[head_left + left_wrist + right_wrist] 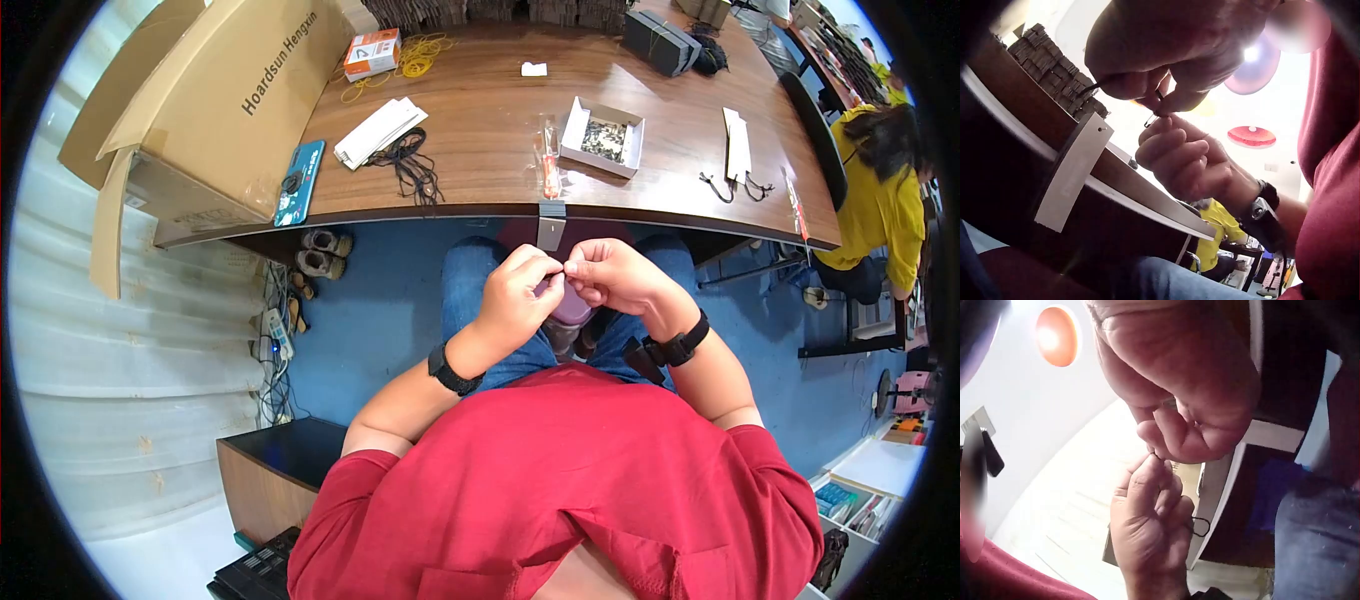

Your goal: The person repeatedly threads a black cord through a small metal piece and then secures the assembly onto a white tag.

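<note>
Both hands meet in front of the chest, fingertips nearly touching. My left hand (520, 292) pinches a thin black cord (1159, 95) between thumb and finger; a loop of the cord (1202, 528) sticks out beside the curled fingers in the right wrist view. My right hand (622, 275) pinches a small safety pin (1149, 121), seen at the fingertips in the left wrist view. The fingers hide most of the pin and cord. Just beyond the hands, a grey-white hang tag (1074, 176) with a hole at one end overlaps the table's front edge.
On the brown table (480, 110) stand a white box (631, 160) of small dark pieces, white tags (380, 132) with black cords, a tag (737, 145) at right, an orange-white box (372, 54) and a large carton (240, 100). A person in yellow (880, 200) sits at right.
</note>
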